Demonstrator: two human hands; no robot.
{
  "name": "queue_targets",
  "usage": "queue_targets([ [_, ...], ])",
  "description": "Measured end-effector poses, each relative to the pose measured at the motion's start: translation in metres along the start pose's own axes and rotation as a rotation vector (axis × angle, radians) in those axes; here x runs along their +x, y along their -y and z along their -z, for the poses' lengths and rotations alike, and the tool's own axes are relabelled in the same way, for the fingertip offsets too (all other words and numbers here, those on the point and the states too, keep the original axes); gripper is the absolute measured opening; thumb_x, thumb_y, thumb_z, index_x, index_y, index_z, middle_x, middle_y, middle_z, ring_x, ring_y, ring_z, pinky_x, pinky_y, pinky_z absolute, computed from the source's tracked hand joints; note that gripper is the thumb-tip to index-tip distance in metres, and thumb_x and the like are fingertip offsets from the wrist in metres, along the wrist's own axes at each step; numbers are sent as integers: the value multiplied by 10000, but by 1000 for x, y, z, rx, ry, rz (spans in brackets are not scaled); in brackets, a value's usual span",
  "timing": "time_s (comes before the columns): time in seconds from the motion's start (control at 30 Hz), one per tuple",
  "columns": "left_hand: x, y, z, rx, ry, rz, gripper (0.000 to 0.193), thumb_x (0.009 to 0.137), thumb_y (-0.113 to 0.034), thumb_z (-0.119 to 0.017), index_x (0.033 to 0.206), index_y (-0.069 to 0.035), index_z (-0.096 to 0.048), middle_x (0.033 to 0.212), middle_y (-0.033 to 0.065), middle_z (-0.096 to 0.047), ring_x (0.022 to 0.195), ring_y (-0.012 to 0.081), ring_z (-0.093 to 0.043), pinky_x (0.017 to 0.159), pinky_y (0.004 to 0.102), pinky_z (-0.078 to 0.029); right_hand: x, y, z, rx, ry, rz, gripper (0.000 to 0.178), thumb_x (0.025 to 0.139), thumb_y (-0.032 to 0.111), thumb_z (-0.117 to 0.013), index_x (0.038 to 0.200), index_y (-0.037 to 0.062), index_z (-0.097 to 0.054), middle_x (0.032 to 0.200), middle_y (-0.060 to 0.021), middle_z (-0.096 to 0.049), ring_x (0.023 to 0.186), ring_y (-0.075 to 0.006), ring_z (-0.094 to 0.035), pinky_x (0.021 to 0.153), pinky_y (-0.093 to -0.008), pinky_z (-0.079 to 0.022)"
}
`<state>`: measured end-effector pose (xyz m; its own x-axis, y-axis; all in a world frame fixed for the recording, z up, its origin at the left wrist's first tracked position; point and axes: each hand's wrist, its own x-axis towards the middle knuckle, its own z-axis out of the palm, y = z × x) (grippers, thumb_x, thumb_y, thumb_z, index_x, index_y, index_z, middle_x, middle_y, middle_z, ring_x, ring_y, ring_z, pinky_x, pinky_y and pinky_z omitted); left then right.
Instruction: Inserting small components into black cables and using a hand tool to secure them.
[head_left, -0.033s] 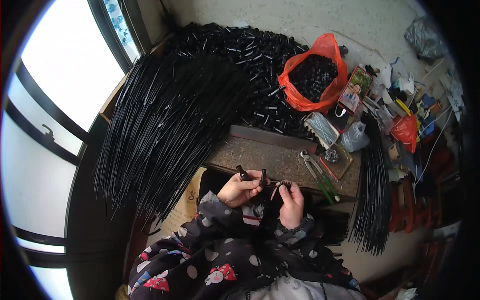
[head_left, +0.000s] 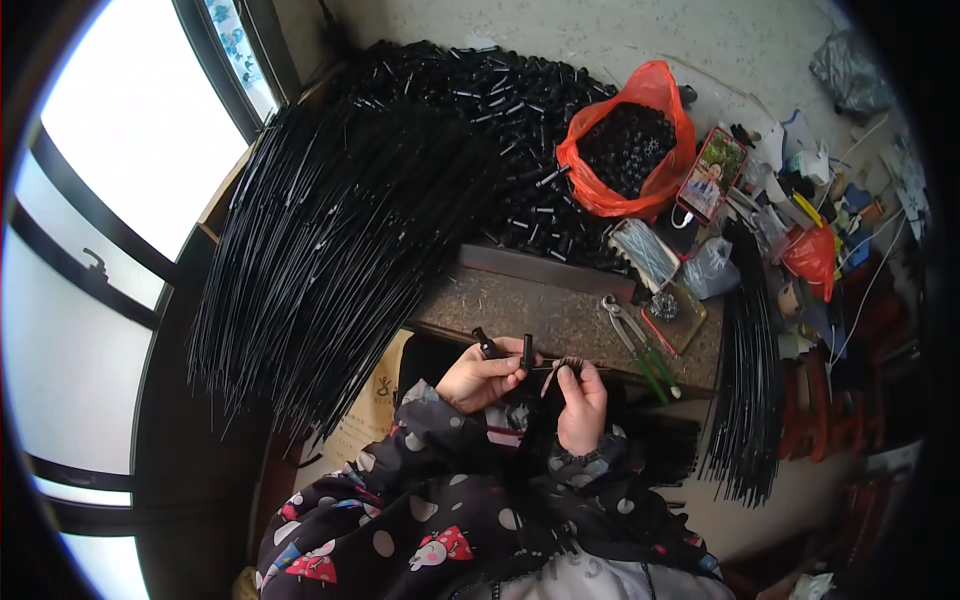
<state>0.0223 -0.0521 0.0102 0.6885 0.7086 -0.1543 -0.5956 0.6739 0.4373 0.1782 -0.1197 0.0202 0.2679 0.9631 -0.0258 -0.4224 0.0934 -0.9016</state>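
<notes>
Over the near edge of the workbench (head_left: 520,310), my left hand (head_left: 480,380) is closed around small black plastic parts. A short black tube (head_left: 527,350) stands up from its fingertips, and another black piece (head_left: 484,342) sticks out by the knuckles. My right hand (head_left: 582,405) is just beside it, thumb and fingers pinched on thin dark strands (head_left: 560,366). What these strands are is too small to make out. A thin rod-like line seems to run between the hands.
Long black rods (head_left: 320,240) fan over the bench's left side, before a heap of black parts (head_left: 510,100). To the right lie a red bag (head_left: 685,160) of black pieces, a phone (head_left: 713,175), green-handled pincers (head_left: 640,350), a tray of nails (head_left: 645,252) and more rods (head_left: 745,400).
Both hands keep nearly the same place and grip. Only a slight shift of the whole view shows.
</notes>
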Motion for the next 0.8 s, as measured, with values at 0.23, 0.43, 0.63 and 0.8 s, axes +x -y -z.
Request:
queue_targets([
  [0.23,3,4,-4,0,76,29,223,831,35,-538,1053,50,-526,991,148,-602,867,185,-619,775,245,-529,-7,-12,-9,-33,-46,144,166,854,63,-565,981,23,-465,872,-16,-512,762,-78,-486,677,-209,-412],
  [0.43,7,6,-6,52,174,-14,181,808,42,-564,985,26,-531,1008,151,-592,847,175,-615,759,249,-525,-6,-11,-10,-22,-15,104,191,849,74,-584,987,25,-462,888,-8,-519,781,-60,-479,725,-194,-395],
  [0.63,13,0,-1,83,54,40,207,796,55,-571,989,10,-510,1011,139,-583,845,174,-614,788,246,-516,-3,-7,-11,13,-44,102,195,847,75,-589,987,30,-461,894,-4,-508,773,-54,-472,719,-180,-388],
  [0.8,13,2,-2,101,101,-6,205,795,49,-576,987,15,-510,1014,149,-585,857,178,-615,790,247,-521,-3,-12,-11,-8,-4,104,200,842,72,-595,986,34,-462,900,-2,-508,787,-54,-474,727,-181,-386],
])
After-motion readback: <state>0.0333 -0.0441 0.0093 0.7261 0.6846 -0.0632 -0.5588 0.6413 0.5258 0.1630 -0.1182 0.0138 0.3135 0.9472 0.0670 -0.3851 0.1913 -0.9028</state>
